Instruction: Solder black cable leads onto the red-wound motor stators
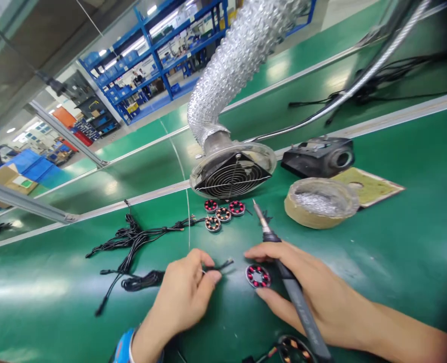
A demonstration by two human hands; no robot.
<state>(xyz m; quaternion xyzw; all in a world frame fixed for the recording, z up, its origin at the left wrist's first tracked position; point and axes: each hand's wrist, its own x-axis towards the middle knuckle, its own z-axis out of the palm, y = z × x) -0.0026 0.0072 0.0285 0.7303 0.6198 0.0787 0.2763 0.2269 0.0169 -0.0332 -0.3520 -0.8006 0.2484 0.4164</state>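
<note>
My left hand (180,295) pinches a thin black cable (222,265) between thumb and forefinger, its stripped end pointing right. In my right hand (318,290) lies a soldering iron (297,295), its metal tip pointing up and away from me. The thumb and forefinger of that hand reach around a ring-shaped motor stator (248,277) with red windings; whether both touch it I cannot tell. It lies flat on the bench, right of the cable end. Another stator (296,349), with copper-coloured windings and wires, is partly cut off at the bottom edge.
Several stators (223,215) sit below a fume extractor hood (233,171) with a silver duct (223,75). Bundled black cables (140,239) lie to the left. At right are a soldering iron stand (318,156), a round tub (314,217) and a yellowish sponge (375,186).
</note>
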